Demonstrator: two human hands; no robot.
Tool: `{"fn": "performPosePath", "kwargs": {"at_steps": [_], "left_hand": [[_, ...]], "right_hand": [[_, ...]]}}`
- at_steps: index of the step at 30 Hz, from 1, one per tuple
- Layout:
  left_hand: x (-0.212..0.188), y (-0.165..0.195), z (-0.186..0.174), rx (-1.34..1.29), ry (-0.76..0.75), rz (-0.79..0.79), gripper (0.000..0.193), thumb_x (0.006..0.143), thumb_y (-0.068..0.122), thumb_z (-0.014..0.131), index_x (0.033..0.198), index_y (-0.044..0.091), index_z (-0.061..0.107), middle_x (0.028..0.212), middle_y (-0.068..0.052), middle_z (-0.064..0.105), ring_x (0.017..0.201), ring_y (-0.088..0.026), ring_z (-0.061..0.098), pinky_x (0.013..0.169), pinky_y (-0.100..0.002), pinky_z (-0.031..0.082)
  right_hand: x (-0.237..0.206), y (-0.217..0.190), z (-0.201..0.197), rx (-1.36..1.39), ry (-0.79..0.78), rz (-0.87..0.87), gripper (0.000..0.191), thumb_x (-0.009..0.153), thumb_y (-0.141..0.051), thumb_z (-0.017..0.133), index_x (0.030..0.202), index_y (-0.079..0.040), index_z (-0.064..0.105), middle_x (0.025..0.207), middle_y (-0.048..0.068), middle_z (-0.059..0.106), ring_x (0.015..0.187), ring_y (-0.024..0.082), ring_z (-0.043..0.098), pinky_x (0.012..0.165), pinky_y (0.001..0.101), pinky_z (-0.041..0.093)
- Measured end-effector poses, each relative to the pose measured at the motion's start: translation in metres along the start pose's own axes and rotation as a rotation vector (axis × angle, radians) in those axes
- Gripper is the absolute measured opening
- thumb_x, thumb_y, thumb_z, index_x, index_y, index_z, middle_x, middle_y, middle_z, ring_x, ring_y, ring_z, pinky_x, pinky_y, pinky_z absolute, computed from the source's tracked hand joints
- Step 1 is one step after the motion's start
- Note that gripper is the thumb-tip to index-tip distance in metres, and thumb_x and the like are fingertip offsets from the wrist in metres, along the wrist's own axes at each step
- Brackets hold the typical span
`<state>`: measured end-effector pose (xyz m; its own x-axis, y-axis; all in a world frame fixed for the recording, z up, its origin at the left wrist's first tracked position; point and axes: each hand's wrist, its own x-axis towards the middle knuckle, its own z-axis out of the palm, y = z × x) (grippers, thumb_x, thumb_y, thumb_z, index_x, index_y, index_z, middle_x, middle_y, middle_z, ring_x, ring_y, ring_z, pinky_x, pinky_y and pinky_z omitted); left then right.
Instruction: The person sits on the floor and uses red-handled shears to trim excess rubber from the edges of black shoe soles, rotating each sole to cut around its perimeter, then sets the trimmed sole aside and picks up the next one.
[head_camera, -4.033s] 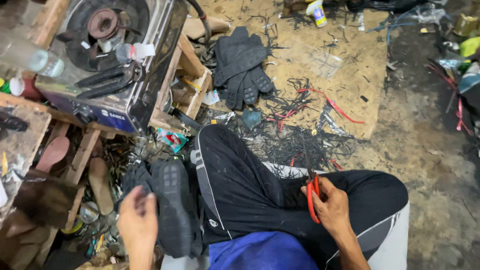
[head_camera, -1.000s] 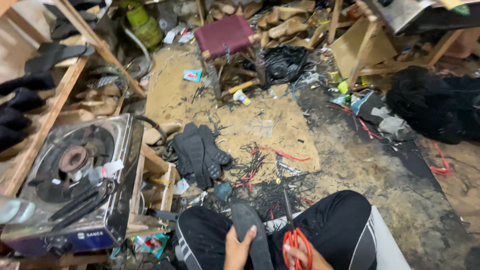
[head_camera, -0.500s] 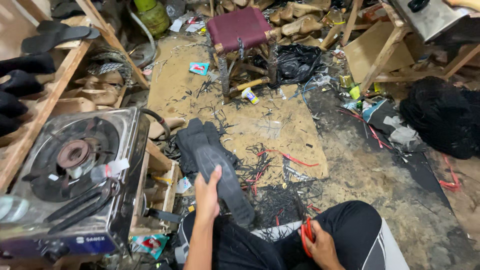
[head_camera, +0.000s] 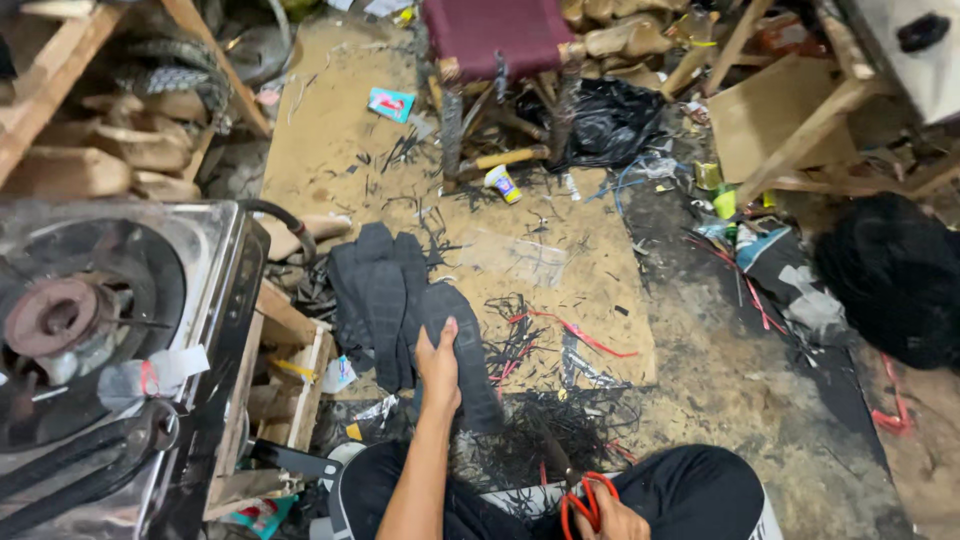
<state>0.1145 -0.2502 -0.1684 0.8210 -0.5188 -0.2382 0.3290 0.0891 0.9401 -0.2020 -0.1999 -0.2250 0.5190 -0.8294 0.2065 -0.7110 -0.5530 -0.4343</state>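
Note:
My left hand (head_camera: 438, 368) reaches forward and grips a dark rubber shoe sole (head_camera: 462, 352) at the right edge of a pile of similar dark soles (head_camera: 375, 300) on the dirt floor. The sole touches or hovers just over the pile; I cannot tell which. My right hand (head_camera: 610, 520) rests on my right knee at the bottom edge and holds red-handled scissors (head_camera: 585, 497), blades pointing up to the left. My legs in black trousers fill the bottom of the view.
A metal gas stove (head_camera: 110, 330) on a wooden crate stands at the left. A maroon stool (head_camera: 495, 40), a black plastic bag (head_camera: 600, 120), a small white pot (head_camera: 502, 183), a black bundle (head_camera: 895, 275) and black rubber trimmings (head_camera: 560, 420) lie around.
My left hand has stretched out from my lap with the sole and brought it down to the pile of soles. The view has tilted forward. The right hand stays on the knee with the scissors.

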Motion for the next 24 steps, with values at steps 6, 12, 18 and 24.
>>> {"fn": "performPosePath", "kwargs": {"at_steps": [6,12,18,24], "left_hand": [[0.01,-0.006,-0.01,0.121,0.078,0.024,0.033,0.097,0.018,0.066,0.123,-0.002,0.064,0.114,-0.01,0.073,0.1,-0.017,0.065,0.09,-0.031,0.05],[0.011,-0.021,-0.017,0.015,0.061,-0.02,0.031,0.098,0.013,0.063,0.126,-0.001,0.063,0.116,-0.007,0.07,0.102,-0.013,0.063,0.091,-0.028,0.051],[0.01,-0.029,-0.027,-0.132,0.059,-0.013,0.03,0.1,0.01,0.062,0.129,0.0,0.064,0.117,-0.005,0.069,0.105,-0.011,0.062,0.095,-0.027,0.05],[0.002,-0.022,-0.038,-0.239,0.077,-0.023,0.027,0.101,0.01,0.061,0.127,0.001,0.064,0.119,-0.005,0.069,0.106,-0.011,0.062,0.097,-0.027,0.049]], "right_hand": [[0.008,0.01,0.016,0.016,0.241,-0.281,0.062,0.065,-0.031,0.081,0.119,-0.003,0.066,0.084,0.016,0.077,0.064,0.028,0.076,0.061,0.0354,0.06],[-0.015,0.03,0.025,0.065,0.069,-0.216,0.06,0.064,-0.023,0.08,0.119,-0.003,0.066,0.094,0.019,0.076,0.078,0.032,0.077,0.071,0.0375,0.061],[-0.022,0.038,0.029,0.004,-0.176,-0.057,0.07,0.056,-0.023,0.089,0.119,-0.005,0.067,0.094,0.019,0.075,0.074,0.036,0.076,0.067,0.0427,0.059],[-0.028,0.034,0.025,-0.007,-0.193,0.015,0.06,0.059,-0.021,0.089,0.114,-0.007,0.069,0.089,0.019,0.075,0.075,0.035,0.076,0.069,0.0415,0.06]]}}
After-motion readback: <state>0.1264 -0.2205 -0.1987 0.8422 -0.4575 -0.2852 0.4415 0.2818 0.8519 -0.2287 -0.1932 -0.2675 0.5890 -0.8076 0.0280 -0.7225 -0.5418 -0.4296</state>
